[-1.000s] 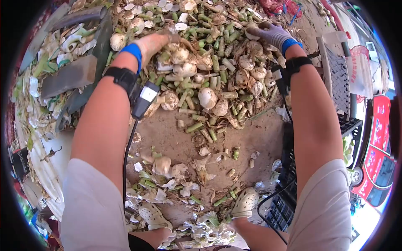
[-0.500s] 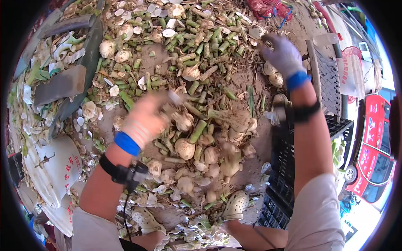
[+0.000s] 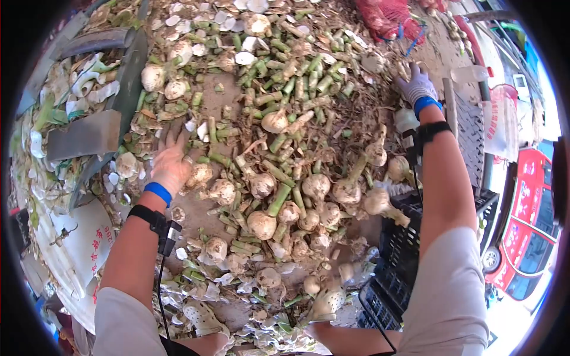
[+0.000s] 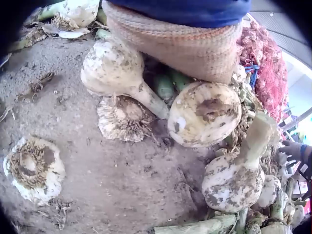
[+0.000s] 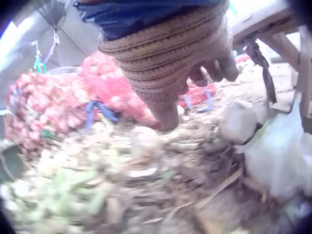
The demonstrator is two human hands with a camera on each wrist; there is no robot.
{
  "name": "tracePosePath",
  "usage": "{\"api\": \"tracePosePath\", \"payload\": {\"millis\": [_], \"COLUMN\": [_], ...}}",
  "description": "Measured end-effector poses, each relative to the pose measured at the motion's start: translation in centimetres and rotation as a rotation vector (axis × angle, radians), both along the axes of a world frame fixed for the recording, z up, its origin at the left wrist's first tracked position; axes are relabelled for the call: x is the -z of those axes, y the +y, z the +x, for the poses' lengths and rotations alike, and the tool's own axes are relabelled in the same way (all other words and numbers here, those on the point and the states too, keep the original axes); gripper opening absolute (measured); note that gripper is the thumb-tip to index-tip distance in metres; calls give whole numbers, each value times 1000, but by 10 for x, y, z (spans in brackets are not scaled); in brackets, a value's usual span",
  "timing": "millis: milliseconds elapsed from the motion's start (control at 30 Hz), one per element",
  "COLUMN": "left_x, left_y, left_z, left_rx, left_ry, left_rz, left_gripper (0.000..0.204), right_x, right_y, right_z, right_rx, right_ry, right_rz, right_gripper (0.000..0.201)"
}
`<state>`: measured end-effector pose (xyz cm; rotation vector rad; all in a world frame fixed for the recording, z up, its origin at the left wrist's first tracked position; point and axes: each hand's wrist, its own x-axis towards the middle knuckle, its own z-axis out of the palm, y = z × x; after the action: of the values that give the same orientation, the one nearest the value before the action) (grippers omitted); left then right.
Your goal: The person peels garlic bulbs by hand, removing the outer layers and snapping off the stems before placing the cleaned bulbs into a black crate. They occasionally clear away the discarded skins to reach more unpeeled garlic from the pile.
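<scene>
My gloved left hand [image 3: 168,165] is low over the left side of the heap, fingers spread and straight, with a garlic bulb [image 3: 199,175] right beside it. In the left wrist view, a dirt-marked bulb [image 4: 204,114] lies just below the glove's cuff; the fingers are hidden there. At the far right, my gloved right hand [image 3: 417,89] reaches out with fingers apart, beyond the stretch of debris. Nothing shows in its grasp in the right wrist view, where a whitish bulb [image 5: 238,122] lies nearby. Several garlic bulbs with stems [image 3: 347,191] lie gathered between my arms.
Cut green stalks [image 3: 297,83] and peelings cover the ground. A black plastic crate [image 3: 395,261] stands by my right leg, beneath my forearm. Red mesh sacks [image 3: 383,18] sit at the far right. A grey block [image 3: 83,135] is on the left, and a red vehicle [image 3: 525,225] stands outside.
Bulbs and stalks were swept from the far heap toward my feet and now lie spread closer in. My left hand then moved out left; the right moved outward to the far right.
</scene>
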<state>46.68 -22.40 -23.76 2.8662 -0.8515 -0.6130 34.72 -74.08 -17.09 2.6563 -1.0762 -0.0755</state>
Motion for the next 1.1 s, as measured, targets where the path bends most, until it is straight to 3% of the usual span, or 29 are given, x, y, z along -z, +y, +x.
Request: {"api": "tracePosePath", "payload": {"millis": [33, 133, 200, 267, 333, 400, 433, 467, 533, 567, 600, 667, 733, 800, 833, 867, 900, 933, 1033, 1067, 1100], "left_x": [2, 3, 0, -2, -5, -2, -4, -5, -5, -2, 2, -12, -12, -8, 1, -14, -18, -19, -25, -8, -1], "left_y": [0, 3, 2, 1, -2, 0, 0, 0, 3, 4, 4, 3, 1, 2, 4, -1, 3, 6, 5, 12, 8], "left_z": [1, 2, 2, 4, 3, 3, 3, 5, 5, 5, 5, 8, 8, 9, 7, 7, 9, 9, 12, 11, 9], "left_rx": [8, 6, 32, 48, 45, 54, 50, 45, 68, 57, 41, 87, 66, 41, 41, 16, 21, 27, -32, -45, -53], "left_ry": [-14, 4, -6, -31, -32, -59, -24, 10, -47, -34, -21, -1, 16, 60, 56, 113, 116, 124, 221, 300, 266], "left_rz": [24, 19, 21, 25, 2, 5, 31, 56, 6, -8, -28, -12, 2, 18, 84, 183, 114, 38, 43, -102, -40], "left_gripper": [56, 60, 60, 60, 60, 63, 62, 62, 58, 57, 57, 58, 59, 59, 59, 59, 58, 58, 57, 56, 56], "right_x": [6, 8, -3, -75, -69, -15, 15, 15, 13, -23, -33, -91, -64, -28, 1, 22, 12, 3, -42, -62, -56], "right_y": [-3, -5, 3, 58, 52, 38, 20, 30, 36, 72, 81, 159, 189, 214, 208, 205, 213, 216, 248, 276, 296], "right_z": [7, -1, -20, -8, 11, 38, 54, 70, 85, 89, 84, 110, 140, 190, 214, 231, 239, 237, 217, 216, 210], "right_rx": [151, 212, 32, 47, 28, -452, -490, -195, -286, -301, -459, -395, -662, -719, -711, -697, -592, -591, -639, -709, -747], "right_ry": [93, 166, 188, 243, 235, -221, -180, -12, 183, 225, 237, 563, -38, -294, -222, -149, 107, 115, 339, 419, 98], "right_rz": [209, 309, 487, 1339, 1300, 331, 175, 359, 338, 638, 873, 1024, 725, 337, 354, 372, 439, 441, 794, 711, 678], "right_gripper": [65, 63, 62, 65, 70, 71, 68, 57, 41, 35, 40, 51, 60, 65, 65, 65, 54, 54, 44, 54, 70]}}
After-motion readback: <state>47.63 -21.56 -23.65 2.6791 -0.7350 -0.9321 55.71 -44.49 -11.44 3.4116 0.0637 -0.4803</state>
